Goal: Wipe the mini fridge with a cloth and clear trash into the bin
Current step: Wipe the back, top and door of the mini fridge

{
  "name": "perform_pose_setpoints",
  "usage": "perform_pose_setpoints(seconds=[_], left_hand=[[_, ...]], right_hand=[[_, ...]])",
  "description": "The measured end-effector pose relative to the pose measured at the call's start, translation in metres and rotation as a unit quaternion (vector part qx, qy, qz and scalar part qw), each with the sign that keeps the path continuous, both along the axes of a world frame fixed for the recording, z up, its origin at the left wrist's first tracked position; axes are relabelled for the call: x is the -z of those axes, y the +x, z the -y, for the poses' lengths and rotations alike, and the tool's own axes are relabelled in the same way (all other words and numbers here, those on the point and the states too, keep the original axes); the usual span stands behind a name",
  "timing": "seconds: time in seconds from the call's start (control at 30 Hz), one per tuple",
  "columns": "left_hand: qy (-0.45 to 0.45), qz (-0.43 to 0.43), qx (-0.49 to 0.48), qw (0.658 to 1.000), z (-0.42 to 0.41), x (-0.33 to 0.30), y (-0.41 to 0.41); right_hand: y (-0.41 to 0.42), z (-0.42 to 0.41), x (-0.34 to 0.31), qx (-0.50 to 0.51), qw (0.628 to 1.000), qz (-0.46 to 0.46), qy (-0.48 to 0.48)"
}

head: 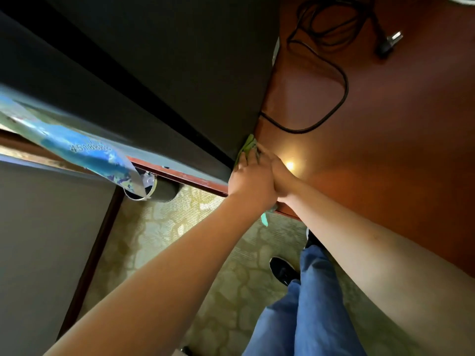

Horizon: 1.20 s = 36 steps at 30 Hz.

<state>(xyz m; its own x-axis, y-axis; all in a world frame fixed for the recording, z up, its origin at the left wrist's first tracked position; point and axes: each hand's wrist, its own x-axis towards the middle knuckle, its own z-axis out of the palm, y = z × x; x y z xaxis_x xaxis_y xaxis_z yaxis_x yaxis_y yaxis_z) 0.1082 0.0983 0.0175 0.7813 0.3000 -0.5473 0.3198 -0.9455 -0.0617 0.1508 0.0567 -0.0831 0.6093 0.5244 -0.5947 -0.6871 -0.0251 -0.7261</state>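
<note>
Wiping was underway: both hands, left (250, 179) and right (279, 176), pressed the cloth (248, 147) at the fridge (164, 73) corner, fingers flat together; the bin (154, 190) awaited trash.

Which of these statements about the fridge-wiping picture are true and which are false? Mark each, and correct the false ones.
1. Both hands are on the green cloth. True: left hand and right hand press it together.
2. The cloth is at the lower corner of the dark mini fridge. True.
3. The black power cord is plugged into a socket. False: its plug lies loose on the wooden surface.
4. The bin stands on the wooden surface. False: it is on the patterned carpet.
</note>
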Motion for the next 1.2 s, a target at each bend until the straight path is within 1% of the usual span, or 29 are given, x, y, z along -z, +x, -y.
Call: perform_pose_setpoints(seconds=[0.13,0.3,0.43,0.6,0.8,0.9,0.97,1.2], left_hand=[[-0.039,0.008,-0.018,0.999,-0.008,-0.006,-0.017],[-0.051,0.024,-0.021,0.998,-0.012,-0.046,-0.025],[-0.030,0.043,-0.021,0.998,-0.004,-0.092,-0.026],[-0.018,0.084,-0.018,0.996,-0.002,-0.161,-0.027],[-0.022,0.128,-0.016,0.991,-0.003,-0.235,-0.034],[-0.016,0.147,-0.002,0.989,-0.005,-0.266,-0.039],[-0.016,0.158,0.006,0.987,-0.006,-0.285,-0.041],[0.006,0.176,0.028,0.984,-0.003,-0.347,-0.044]], right_hand=[[-0.015,-0.004,-0.009,0.027,0.999,-0.016,-0.012],[-0.019,-0.002,-0.049,0.015,1.000,0.003,-0.010],[-0.013,0.000,-0.097,0.016,0.999,0.041,-0.012],[-0.001,0.001,-0.164,-0.015,0.998,0.058,0.029],[0.007,-0.003,-0.240,-0.033,0.990,0.134,0.006],[0.008,-0.005,-0.270,-0.042,0.986,0.162,-0.002],[0.011,-0.005,-0.289,-0.047,0.984,0.172,0.012],[0.012,-0.003,-0.353,-0.030,0.975,0.218,0.029]])
